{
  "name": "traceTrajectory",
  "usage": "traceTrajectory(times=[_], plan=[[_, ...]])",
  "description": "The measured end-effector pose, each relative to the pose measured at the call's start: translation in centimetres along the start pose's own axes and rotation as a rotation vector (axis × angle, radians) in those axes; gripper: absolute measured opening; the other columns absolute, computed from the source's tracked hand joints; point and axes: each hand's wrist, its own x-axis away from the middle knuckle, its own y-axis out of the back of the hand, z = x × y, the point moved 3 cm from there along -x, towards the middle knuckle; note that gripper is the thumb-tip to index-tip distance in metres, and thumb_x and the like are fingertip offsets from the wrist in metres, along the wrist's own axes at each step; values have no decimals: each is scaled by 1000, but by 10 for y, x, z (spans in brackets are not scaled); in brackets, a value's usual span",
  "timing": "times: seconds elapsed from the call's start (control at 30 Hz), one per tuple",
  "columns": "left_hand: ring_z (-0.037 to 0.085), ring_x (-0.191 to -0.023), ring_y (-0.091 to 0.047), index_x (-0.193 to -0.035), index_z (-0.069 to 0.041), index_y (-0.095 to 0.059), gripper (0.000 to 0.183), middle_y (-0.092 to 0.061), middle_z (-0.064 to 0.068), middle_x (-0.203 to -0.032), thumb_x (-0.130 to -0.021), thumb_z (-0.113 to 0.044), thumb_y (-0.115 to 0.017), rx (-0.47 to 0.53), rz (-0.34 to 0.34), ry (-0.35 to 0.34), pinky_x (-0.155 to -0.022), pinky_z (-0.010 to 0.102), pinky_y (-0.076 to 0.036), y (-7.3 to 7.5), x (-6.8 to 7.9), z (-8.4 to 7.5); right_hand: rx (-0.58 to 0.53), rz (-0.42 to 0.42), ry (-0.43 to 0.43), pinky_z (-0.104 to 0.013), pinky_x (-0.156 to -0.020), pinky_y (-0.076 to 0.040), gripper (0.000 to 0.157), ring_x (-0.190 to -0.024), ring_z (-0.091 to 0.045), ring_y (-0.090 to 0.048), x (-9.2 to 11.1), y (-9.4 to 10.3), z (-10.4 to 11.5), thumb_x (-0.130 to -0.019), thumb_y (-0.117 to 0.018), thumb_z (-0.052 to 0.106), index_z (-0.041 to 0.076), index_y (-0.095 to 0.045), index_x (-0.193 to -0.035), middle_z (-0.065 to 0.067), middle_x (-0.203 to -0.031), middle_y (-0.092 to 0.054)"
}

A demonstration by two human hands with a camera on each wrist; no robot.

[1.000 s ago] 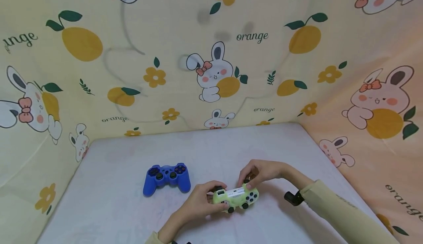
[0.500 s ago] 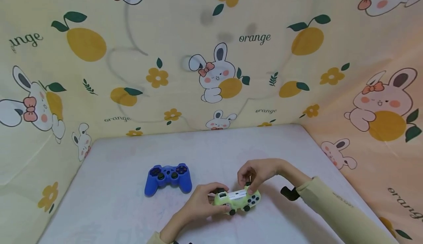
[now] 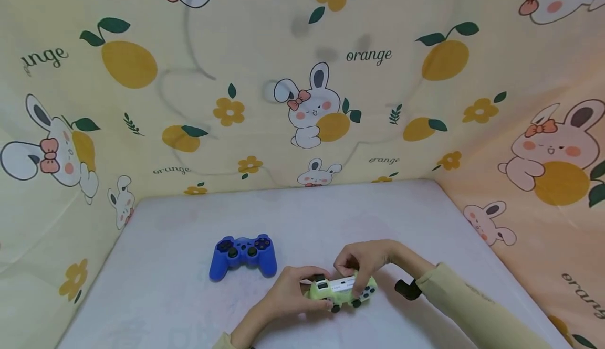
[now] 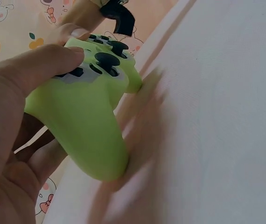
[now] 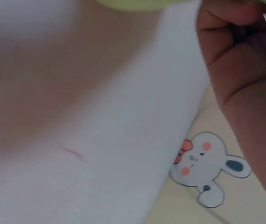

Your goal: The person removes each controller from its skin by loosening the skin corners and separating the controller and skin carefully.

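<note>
Controller [image 3: 339, 293], pale green, sits between two hands at the near part of the table [image 3: 160, 291]; whether its handles touch the cloth is unclear. The left hand [image 3: 289, 294] has its grip closed around one end, thumb across the face. The right hand [image 3: 371, 260] has its grip drawn in on the other end, thumb on the face, fingers curled by the far edge. A blue controller [image 3: 243, 256] lies beyond the left hand, apart from both.

You face a pale table [image 3: 321, 212], its far edge meeting a cream cloth far wall [image 3: 264, 34] printed with rabbits [image 3: 309, 102], oranges [image 3: 129, 64] and flowers [image 3: 229, 103]. A matching left wall [image 3: 42, 244] and peachier right wall [image 3: 510, 128] flank it; soft grey shadows [image 3: 301, 25] cross the far wall.
</note>
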Motion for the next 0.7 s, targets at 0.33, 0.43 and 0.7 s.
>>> traceTrajectory(times=[0.33, 0.43, 0.7], plan=[[10, -95, -66, -117, -5, -69, 48, -69, -4, -108, -78, -29, -85, -27, -33, 46, -78, 26, -54, 3, -1, -1, 13, -340, 146, -27, -69, -51, 14, -80, -11, -55, 23, 1, -8, -81, -80, 11, 7, -77, -94, -7, -86, -66], [10, -94, -66, -116, -5, -69, 47, -69, -4, -107, -78, -27, -86, -22, -29, 32, -77, 27, -54, 2, -1, -1, 22, -373, 157, -25, -67, -49, 12, -75, -12, -53, 22, 0, -10, -79, -82, 11, 8, -75, -88, -6, -80, -63], [11, -95, -66, -113, -9, -69, 41, -70, -4, -106, -78, -23, -85, 15, -10, 1, -76, 28, -55, -1, 0, -2, -39, -218, 68, -22, -61, -35, 34, -66, -11, -41, 13, -1, -14, -78, -84, 16, 3, -53, -79, -13, -70, -41]])
